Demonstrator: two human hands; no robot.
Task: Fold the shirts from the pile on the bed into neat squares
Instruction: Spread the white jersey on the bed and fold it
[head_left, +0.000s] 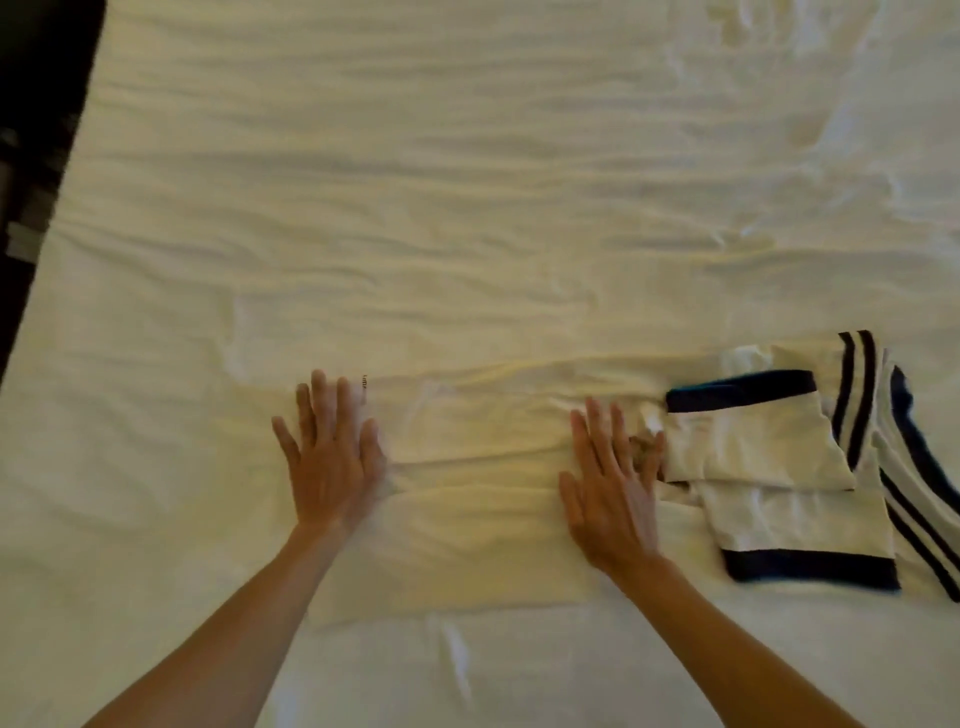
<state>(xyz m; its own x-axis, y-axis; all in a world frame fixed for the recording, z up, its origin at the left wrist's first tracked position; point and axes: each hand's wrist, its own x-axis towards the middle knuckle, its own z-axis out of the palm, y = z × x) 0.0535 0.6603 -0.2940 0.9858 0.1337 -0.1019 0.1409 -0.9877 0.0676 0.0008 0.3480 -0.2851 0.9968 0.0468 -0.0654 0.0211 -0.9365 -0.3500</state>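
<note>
Hands (332, 452) (613, 483) press flat on white shirt (467, 499).

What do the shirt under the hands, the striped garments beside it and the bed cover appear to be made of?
White shirt: soft matte fabric, probably cotton knit; it creases under the flat left hand and right hand.
Striped garments: similar white cloth with dark navy bands, likely knit trim.
Bed sheet: thin matte woven cloth, finely rippled; the fibre cannot be told.

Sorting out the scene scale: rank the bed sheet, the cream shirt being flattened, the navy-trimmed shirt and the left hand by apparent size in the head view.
1. Bed sheet
2. Cream shirt
3. Navy-trimmed shirt, partly cut off at the frame edge, so unsure against the cream shirt
4. Left hand
</note>
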